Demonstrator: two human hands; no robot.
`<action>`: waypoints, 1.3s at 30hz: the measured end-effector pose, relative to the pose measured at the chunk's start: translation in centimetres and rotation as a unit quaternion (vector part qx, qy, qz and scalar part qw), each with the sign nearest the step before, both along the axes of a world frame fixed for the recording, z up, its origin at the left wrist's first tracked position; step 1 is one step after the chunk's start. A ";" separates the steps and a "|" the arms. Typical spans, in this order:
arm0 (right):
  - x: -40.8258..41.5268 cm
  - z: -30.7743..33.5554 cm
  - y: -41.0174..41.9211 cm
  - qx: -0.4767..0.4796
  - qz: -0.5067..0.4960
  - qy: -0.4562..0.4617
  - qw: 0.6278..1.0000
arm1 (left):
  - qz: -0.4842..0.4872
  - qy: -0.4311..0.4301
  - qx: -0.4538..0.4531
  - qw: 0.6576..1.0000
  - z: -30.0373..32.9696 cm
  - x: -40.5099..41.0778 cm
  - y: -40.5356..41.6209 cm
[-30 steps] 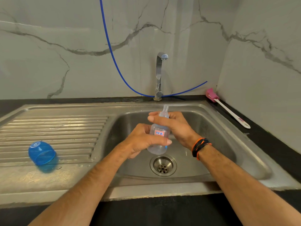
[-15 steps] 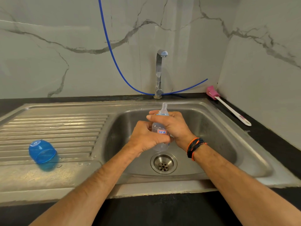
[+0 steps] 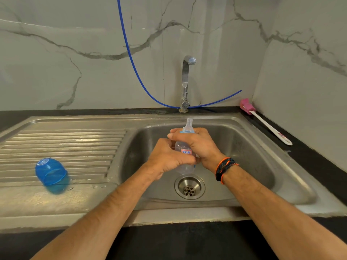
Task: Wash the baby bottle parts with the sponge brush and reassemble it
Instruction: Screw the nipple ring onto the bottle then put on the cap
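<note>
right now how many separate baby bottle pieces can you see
2: the bottle with its nipple on, held over the sink by the left hand and right hand, and the blue cap lying on the drainboard. Hands may hide others.

I see brushed steel sink (image 3: 244,139), satin, ribbed drainboard wet. Tap (image 3: 185,83) polished chrome. Bottle (image 3: 185,150) clear plastic; cap (image 3: 50,172) glossy translucent blue plastic. Wall (image 3: 75,53) smooth veined marble. Tabletop (image 3: 309,158) matt black.
</note>
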State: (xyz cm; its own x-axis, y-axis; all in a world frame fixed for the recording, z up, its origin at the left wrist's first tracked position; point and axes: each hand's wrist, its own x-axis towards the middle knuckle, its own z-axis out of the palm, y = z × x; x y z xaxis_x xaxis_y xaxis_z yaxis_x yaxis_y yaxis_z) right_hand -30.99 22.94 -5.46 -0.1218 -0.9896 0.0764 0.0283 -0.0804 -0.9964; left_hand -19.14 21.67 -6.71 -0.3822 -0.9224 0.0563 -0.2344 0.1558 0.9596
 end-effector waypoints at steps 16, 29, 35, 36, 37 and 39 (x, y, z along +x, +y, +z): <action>0.6 0.0 0.5 -0.037 0.058 0.049 0.996 | -0.004 -0.005 -0.039 0.999 0.2 1.3 0.3; 3.6 2.4 -0.7 -0.050 0.055 0.091 0.993 | 0.173 0.015 -0.060 0.983 5.8 11.9 3.1; 13.0 1.5 -1.9 -0.088 0.123 0.197 0.969 | 0.263 0.034 -0.076 0.961 8.4 21.7 5.3; 14.3 1.1 -2.1 -0.093 0.128 0.218 0.963 | 0.271 0.035 -0.071 0.959 8.4 23.0 5.5; 16.0 0.8 -2.3 -0.098 0.135 0.243 0.956 | 0.282 0.033 -0.069 0.956 8.3 24.6 5.9; 18.3 0.4 -2.3 -0.109 0.140 0.290 0.940 | 0.296 0.029 -0.061 0.953 7.7 26.9 6.3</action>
State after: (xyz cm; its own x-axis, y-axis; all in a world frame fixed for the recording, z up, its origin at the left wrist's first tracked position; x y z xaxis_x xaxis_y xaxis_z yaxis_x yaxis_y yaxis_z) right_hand -12.65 20.67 -5.03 0.2665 -0.9296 0.2548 -0.4634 -0.3553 -0.8118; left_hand 7.75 28.01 0.97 0.2102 -0.9606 0.1818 -0.2621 0.1237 0.9571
